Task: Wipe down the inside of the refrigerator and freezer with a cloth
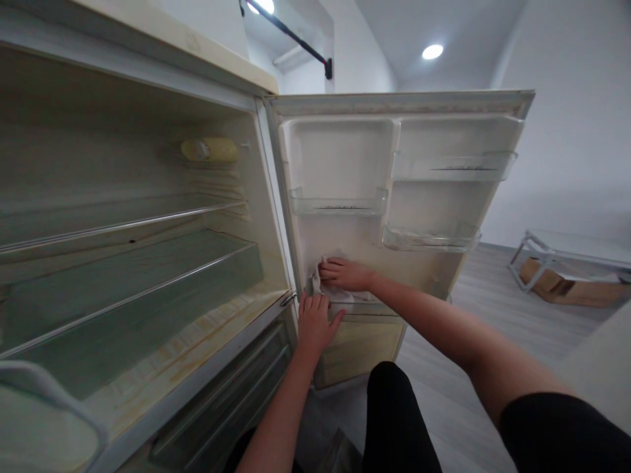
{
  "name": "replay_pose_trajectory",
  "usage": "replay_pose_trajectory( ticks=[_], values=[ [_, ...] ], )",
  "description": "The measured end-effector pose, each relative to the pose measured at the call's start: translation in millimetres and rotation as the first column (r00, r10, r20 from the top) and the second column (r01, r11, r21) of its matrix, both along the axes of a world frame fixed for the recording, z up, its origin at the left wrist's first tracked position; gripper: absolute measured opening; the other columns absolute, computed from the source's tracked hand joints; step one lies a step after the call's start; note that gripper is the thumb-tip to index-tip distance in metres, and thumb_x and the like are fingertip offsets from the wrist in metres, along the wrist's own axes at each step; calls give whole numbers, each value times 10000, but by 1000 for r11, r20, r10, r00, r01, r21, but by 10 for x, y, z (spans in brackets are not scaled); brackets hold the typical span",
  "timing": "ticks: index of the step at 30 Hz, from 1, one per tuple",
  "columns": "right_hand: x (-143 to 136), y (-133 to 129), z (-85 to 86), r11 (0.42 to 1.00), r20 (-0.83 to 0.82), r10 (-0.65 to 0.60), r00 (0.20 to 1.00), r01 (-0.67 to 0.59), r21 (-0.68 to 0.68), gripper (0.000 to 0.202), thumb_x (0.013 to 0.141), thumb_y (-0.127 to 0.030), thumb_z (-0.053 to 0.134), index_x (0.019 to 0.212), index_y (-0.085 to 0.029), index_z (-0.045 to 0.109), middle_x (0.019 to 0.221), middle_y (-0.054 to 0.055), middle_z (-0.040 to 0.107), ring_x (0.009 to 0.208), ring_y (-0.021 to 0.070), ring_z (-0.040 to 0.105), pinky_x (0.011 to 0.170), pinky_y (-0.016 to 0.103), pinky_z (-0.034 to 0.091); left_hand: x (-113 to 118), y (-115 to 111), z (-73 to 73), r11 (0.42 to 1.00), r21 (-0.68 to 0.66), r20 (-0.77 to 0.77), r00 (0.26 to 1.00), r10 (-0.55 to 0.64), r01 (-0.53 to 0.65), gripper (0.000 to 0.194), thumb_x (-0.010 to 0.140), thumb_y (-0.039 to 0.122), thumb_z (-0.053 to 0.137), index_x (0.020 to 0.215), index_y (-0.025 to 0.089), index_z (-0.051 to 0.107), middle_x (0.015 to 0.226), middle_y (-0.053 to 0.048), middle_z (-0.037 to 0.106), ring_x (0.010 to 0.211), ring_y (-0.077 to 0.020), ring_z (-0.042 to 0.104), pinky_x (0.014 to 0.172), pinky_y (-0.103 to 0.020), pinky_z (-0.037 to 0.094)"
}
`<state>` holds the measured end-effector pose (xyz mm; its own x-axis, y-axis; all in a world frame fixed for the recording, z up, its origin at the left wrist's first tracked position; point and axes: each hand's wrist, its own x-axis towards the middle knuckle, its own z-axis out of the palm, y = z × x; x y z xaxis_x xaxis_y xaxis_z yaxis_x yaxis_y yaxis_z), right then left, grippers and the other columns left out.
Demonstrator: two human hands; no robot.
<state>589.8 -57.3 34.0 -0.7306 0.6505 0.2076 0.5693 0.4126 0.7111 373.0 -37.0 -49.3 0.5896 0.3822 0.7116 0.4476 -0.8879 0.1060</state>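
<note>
An open fridge door [345, 157] stands to the right of the fridge body, with clear shelves on its inner side. A white cloth [318, 279] is pressed to the lower inner panel, near the hinge side. My right hand [345, 274] lies on the cloth, its fingers together and pointing left. Just below it, my left hand [315, 320] rests at the edge of the low door shelf [377, 312], fingers spread and thumb out to the right. Part of the cloth is hidden under my right hand.
Glass shelves [133, 282] and yellowish stains show inside the fridge at left. A white-rimmed container [49, 420] is at the lower left. Against the right wall, a low table [582, 246] has a cardboard box [582, 289] beneath it. My knee is below the door.
</note>
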Motion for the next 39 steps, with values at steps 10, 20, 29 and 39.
replay_pose_trajectory(
  ticks=[10,20,29,39],
  values=[
    [-198,153,-296,956,61,-7,998,25,-293,176,988,-227,548,1022,-186,715,1105,65,685,1096,209,565,909,346,404,-98,42,-8,999,7,3,999,-37,37,299,924,532,548,872,239,579,889,-73,638,965,-300,596,1117,-538,346],
    [482,-1082,-58,800,218,-323,921,388,-458,221,998,-201,500,996,-155,716,1020,79,685,1028,213,584,850,335,377,-107,90,-25,998,12,-4,999,-54,54,333,921,566,540,882,236,571,868,-57,631,947,-282,596,1153,-526,317],
    [879,-1642,-12,514,180,-729,660,702,-492,158,828,-139,638,918,-108,764,933,144,749,886,234,682,759,316,423,-41,64,-23,999,15,15,999,-42,41,331,920,557,544,887,230,582,867,-62,636,945,-287,591,1135,-540,328],
    [829,-1436,273,805,-155,-593,790,584,-107,230,976,-194,499,1109,-134,676,1172,163,657,1118,282,578,918,396,426,82,37,-51,1000,21,42,999,-17,16,345,915,567,550,871,228,592,861,-61,636,925,-293,591,1121,-541,325]
  ],
)
